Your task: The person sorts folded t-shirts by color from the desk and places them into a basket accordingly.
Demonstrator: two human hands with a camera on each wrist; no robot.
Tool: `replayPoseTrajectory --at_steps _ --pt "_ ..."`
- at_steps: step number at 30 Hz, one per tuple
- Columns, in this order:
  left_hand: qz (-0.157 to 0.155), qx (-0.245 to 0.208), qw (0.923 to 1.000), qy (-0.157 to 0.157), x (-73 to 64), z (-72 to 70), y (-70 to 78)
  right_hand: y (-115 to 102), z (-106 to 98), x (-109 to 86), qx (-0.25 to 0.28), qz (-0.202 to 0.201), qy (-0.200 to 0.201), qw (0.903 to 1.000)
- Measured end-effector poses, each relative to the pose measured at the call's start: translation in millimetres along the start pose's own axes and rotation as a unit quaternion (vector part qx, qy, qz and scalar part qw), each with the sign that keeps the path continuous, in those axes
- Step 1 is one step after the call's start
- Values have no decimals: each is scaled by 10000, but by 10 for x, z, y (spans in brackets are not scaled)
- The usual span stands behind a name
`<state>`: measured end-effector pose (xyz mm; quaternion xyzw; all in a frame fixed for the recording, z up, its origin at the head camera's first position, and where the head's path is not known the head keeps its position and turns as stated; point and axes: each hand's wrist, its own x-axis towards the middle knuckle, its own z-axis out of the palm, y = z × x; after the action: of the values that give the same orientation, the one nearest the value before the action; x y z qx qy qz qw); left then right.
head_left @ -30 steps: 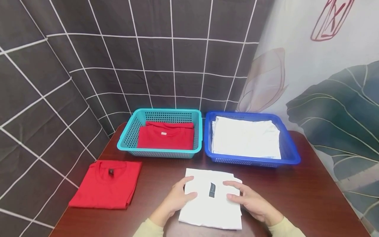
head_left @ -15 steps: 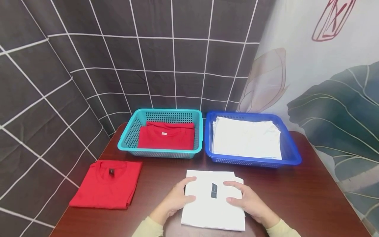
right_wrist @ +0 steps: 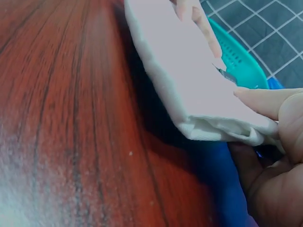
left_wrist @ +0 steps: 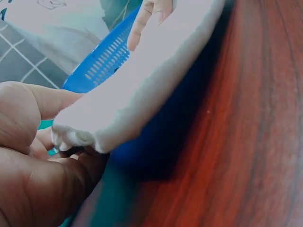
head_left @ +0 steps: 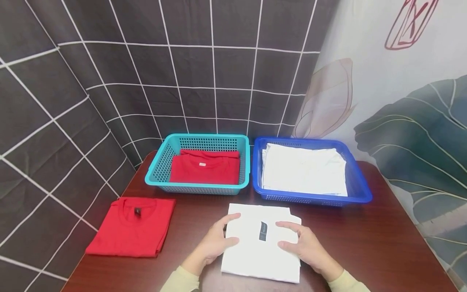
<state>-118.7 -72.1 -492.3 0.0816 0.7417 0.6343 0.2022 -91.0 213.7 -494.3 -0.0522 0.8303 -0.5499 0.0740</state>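
A folded white T-shirt (head_left: 255,259) with a dark neck label is held above the table's near edge between both hands. My left hand (head_left: 215,241) grips its left side, thumb and a finger on top and the other fingers curled beneath. On the right side my right hand (head_left: 308,245) grips it the same way. In the left wrist view the left hand (left_wrist: 42,156) pinches the thick folded edge of the shirt (left_wrist: 128,99). The right wrist view has the right hand (right_wrist: 279,161) around the opposite edge, with the shirt (right_wrist: 180,75) standing off the wood.
A teal basket (head_left: 198,189) with folded red shirts stands at the back. Beside it on the right, a blue basket (head_left: 359,182) contains folded white shirts. A folded red T-shirt (head_left: 127,235) lies on the table (head_left: 379,243) at the left. Grid-patterned curtain hangs behind.
The white shirt and both hands shift very slightly, a little right and then a little farther from me. The grip of both hands, the baskets and the red shirt stay as they were.
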Motion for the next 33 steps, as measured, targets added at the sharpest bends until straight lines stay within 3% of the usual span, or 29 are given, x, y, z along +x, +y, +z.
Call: replayPoseTrajectory --at_steps 14,17,25,29,33 --pt "835 46 9963 -176 -135 -52 284 -303 -115 -144 64 -105 164 9998" --pt "994 173 9947 -177 -124 -49 355 -364 -181 -155 -185 -232 254 9992" --pt "1435 188 9888 -372 11 -4 602 -462 -407 -97 -548 -684 541 9947" --pt "1793 862 9797 -242 130 -19 750 -525 -533 -34 -488 -701 612 9945" --pt "1992 1213 9722 -190 281 -38 901 -603 -686 75 -736 -785 786 9911"
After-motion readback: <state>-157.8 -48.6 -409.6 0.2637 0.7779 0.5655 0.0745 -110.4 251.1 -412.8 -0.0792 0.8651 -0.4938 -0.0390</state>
